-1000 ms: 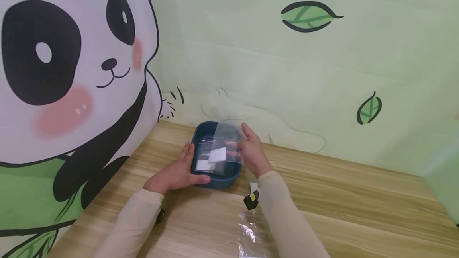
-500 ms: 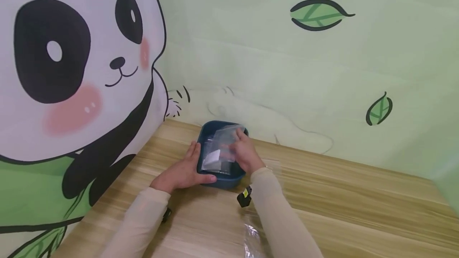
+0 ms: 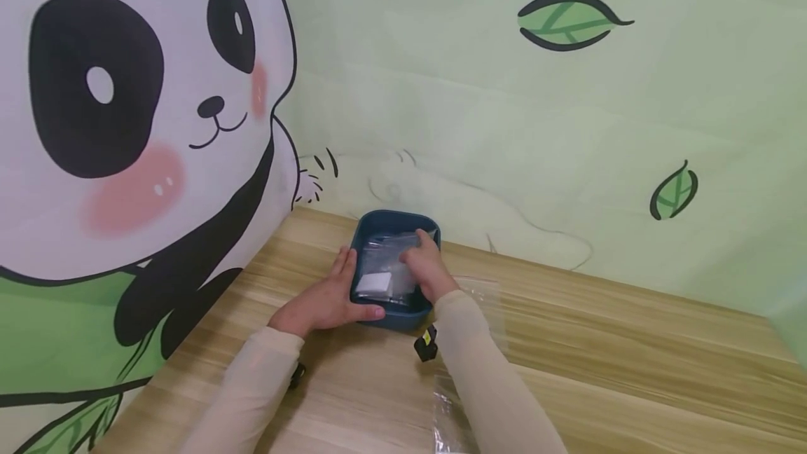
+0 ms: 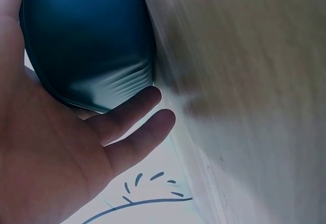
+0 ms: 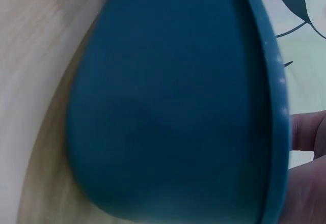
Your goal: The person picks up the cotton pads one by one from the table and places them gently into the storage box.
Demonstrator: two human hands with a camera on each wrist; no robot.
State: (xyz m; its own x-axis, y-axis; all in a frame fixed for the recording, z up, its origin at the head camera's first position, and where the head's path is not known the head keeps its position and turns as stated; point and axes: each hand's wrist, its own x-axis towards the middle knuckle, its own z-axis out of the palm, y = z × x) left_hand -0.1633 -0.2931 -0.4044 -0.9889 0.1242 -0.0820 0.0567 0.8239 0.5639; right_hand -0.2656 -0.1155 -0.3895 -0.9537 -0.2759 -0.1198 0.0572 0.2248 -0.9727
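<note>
A dark blue plastic bin (image 3: 396, 218) stands on the wooden table with clear plastic bags inside. On top lies a clear plastic bag (image 3: 384, 254) with a white label near its front end. My left hand (image 3: 320, 303) rests against the bin's left side, fingers straight, thumb along the front rim. In the left wrist view its fingers (image 4: 137, 137) extend beside the bin's wall. My right hand (image 3: 430, 266) reaches over the right rim onto the top bag. Its lower fingers are hidden, so I cannot tell whether they pinch the bag.
A small black object with a yellow mark (image 3: 426, 343) appears beside the right sleeve. Another clear bag (image 3: 449, 412) lies near the front, and one more clear bag (image 3: 485, 289) lies right of the bin. A panda-print backdrop (image 3: 473, 125) rises behind the table.
My right hand has lowered the clear bag from above the bin down into it, where it now lies flat. The left hand stays at the bin. The view has shifted slightly.
</note>
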